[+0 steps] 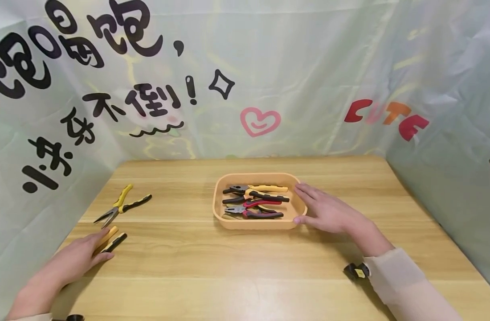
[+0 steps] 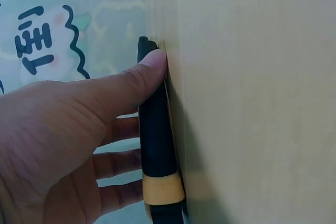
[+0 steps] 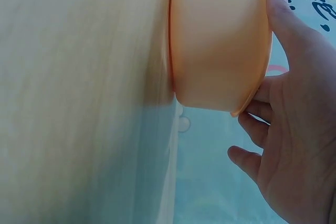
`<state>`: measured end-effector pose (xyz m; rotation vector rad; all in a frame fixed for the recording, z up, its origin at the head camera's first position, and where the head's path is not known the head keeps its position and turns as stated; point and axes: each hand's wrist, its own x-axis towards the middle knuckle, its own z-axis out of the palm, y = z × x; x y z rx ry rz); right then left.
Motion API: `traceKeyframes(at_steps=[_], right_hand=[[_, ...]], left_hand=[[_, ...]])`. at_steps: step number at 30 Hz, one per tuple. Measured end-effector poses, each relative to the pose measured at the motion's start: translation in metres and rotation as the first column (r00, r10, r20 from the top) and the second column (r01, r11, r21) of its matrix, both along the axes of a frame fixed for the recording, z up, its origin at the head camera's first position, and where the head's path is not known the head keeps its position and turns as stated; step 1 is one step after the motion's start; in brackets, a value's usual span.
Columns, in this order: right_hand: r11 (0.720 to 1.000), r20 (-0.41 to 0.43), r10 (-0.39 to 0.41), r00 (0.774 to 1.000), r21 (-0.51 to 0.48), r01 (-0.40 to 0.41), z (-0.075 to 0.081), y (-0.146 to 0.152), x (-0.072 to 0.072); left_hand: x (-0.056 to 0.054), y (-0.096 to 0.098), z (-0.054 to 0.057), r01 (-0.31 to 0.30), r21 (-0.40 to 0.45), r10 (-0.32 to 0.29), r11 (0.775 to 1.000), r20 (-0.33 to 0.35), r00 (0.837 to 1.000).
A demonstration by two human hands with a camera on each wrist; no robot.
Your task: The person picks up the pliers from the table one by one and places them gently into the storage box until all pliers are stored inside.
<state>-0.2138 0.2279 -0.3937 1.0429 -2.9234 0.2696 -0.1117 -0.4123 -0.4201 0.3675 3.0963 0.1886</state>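
In the head view my left hand [image 1: 74, 257] grips a pair of pliers by its yellow-and-black handles [image 1: 116, 243]. The left wrist view shows the thumb along one black handle [image 2: 156, 145], with fingers behind; the jaws are hidden. Just beyond lies a splayed pair of long-nose pliers [image 1: 120, 206] with yellow and black grips. My right hand [image 1: 333, 209] holds the right end of an orange plastic tray [image 1: 259, 224], thumb at the near corner and fingers at the far one. Inside the tray lie several pliers, including yellow-handled pliers [image 1: 267, 188] and red-and-black pliers [image 1: 263, 215].
A wooden table [image 1: 213, 272] carries everything. Printed cloth walls [image 1: 309, 76] rise behind it and along both sides. A small black device [image 1: 356, 271] is at the right sleeve's cuff.
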Motion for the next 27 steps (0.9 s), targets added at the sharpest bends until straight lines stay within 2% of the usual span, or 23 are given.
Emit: traceKeyframes(at_steps=[13,19,27], right_hand=[[1.0,0.01,-0.004,1.0,-0.007,0.004,0.0,0.001,0.0],[1.0,0.014,-0.007,1.0,-0.006,0.007,0.0,0.001,0.001],[1.0,0.014,-0.01,1.0,-0.009,0.01,-0.001,0.001,0.0]], left_hand=[[-0.01,0.007,0.009,0.008,-0.054,-0.006,0.999,0.026,1.0],[-0.012,0.008,0.01,0.03,-0.062,-0.028,0.998,0.033,0.999],[-0.015,0.016,0.011,0.087,-0.028,-0.087,0.996,-0.009,0.996]])
